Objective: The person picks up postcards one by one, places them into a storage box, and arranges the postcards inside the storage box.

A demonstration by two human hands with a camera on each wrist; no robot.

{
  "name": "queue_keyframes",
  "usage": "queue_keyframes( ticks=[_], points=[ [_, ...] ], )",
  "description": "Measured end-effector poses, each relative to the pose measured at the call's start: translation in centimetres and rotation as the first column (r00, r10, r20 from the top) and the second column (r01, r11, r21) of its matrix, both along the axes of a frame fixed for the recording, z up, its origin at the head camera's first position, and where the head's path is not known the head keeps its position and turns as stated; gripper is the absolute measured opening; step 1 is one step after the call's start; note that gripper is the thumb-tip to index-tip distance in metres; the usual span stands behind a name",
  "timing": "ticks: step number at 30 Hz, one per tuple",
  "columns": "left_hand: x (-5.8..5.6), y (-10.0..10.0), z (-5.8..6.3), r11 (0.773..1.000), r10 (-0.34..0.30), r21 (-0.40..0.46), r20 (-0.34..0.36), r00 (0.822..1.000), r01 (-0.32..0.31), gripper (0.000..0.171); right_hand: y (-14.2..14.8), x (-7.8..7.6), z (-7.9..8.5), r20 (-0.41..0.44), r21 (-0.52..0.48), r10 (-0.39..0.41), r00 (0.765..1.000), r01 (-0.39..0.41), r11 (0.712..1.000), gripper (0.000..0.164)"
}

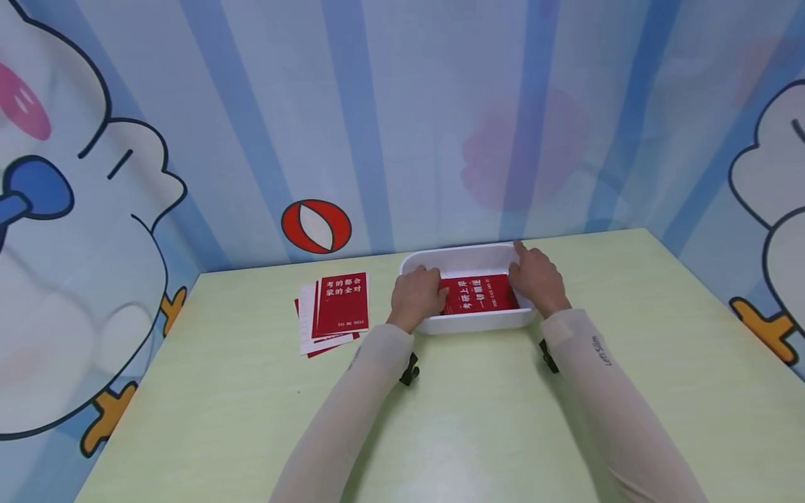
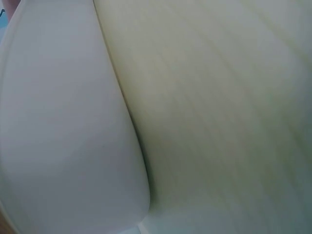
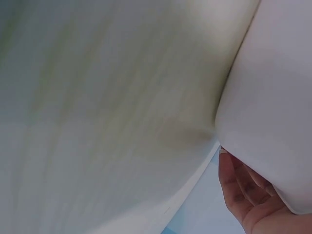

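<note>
A white plastic bin [image 1: 478, 322] with rounded corners stands near the table's back edge. Inside it lies a red booklet [image 1: 481, 293] with white lettering, turned sideways. My left hand [image 1: 415, 297] grips the bin's left end, with the thumb over the rim beside the booklet. At the opposite end my right hand [image 1: 539, 279] holds the bin, one finger along the rim. The right wrist view shows that hand's curled fingers [image 3: 239, 183] against the outside of the wall. In the left wrist view the bin's smooth wall [image 2: 73, 122] fills the left side, and the left hand is almost wholly hidden.
Left of the bin, a loose stack of red and white booklets [image 1: 339, 304] lies on the pale green table [image 1: 478, 405]. A blue striped backdrop [image 1: 428, 126] with cartoon figures rises right behind the table and along both sides.
</note>
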State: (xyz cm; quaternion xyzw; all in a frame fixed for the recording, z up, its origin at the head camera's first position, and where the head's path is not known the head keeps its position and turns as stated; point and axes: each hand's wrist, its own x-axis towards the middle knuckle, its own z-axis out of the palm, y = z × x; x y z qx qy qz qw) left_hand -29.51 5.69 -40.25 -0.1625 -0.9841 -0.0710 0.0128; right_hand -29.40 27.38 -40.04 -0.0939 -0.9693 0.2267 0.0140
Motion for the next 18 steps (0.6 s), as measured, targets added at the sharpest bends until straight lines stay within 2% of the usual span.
queue_keyframes(
  ticks=[8,18],
  points=[
    [-0.19,0.05,-0.12,1.0,0.014,-0.025,0.019,1.0,-0.013,0.033,-0.07,-0.03,-0.05,0.016,-0.015,-0.014,1.0,0.014,1.0,0.065],
    [-0.1,-0.03,0.06,1.0,0.011,0.007,0.035,0.999,-0.012,0.032,0.02,-0.2,-0.13,0.005,-0.016,-0.018,1.0,0.018,1.0,0.062]
  ],
)
